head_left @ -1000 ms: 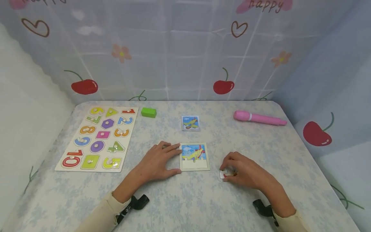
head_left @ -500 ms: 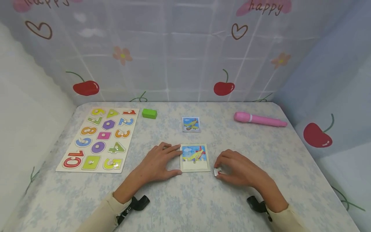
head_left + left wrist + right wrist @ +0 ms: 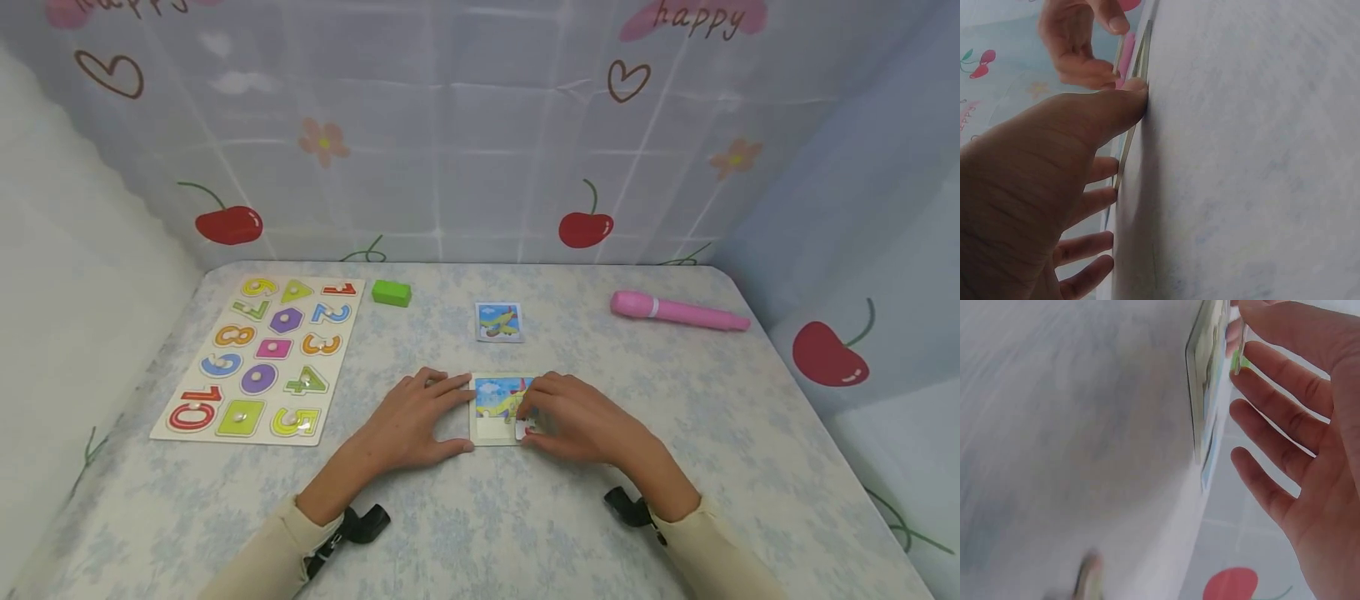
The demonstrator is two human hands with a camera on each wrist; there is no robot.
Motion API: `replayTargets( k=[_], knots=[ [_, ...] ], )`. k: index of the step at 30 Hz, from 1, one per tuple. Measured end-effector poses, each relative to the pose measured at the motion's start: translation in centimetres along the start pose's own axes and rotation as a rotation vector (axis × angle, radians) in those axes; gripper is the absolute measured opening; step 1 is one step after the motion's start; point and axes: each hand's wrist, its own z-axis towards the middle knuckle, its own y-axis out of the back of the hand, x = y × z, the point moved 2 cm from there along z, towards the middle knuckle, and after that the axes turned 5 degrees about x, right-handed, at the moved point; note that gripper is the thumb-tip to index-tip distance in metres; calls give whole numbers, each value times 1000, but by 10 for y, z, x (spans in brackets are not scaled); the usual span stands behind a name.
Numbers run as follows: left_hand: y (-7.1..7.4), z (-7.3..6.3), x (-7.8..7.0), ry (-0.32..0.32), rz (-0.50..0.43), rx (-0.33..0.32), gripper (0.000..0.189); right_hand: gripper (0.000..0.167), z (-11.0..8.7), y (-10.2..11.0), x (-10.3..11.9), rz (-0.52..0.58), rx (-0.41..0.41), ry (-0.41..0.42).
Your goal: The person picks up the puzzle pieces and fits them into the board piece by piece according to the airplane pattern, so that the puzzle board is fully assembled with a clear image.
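Observation:
In the head view, a small square puzzle tray (image 3: 491,429) lies mid-table. Its upper part holds an airplane picture, while a pale recess shows along its lower part. My left hand (image 3: 408,421) rests on the table at the tray's left edge, thumb and fingers spread and touching that edge. Over the tray's right side, my right hand (image 3: 585,421) pinches a small puzzle piece (image 3: 522,429) between thumb and fingers. The right wrist view shows this thin piece (image 3: 1240,353) edge-on, raised above the tray (image 3: 1197,387). The right hand hides the tray's right part.
Behind the tray lies a small airplane picture card (image 3: 498,322). A board of numbers and shapes (image 3: 288,383) is at left, with a green block (image 3: 392,292) by its far corner. A pink stick-like object with a thicker end (image 3: 678,311) lies far right.
My right hand has moved left with the pinched puzzle piece, from the table beside the tray to above the tray's right side. The left hand has stayed at the left edge.

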Motion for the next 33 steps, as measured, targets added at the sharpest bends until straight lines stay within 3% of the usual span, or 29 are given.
replayTargets(
  k=[16,33],
  knots=[
    [1,0,1,-9,3,-9,74,19,35,-11,17,-9,11,61],
    [1,0,0,-10,-2,-5,73,19,44,-17,25,-93,-6,93]
  ],
)
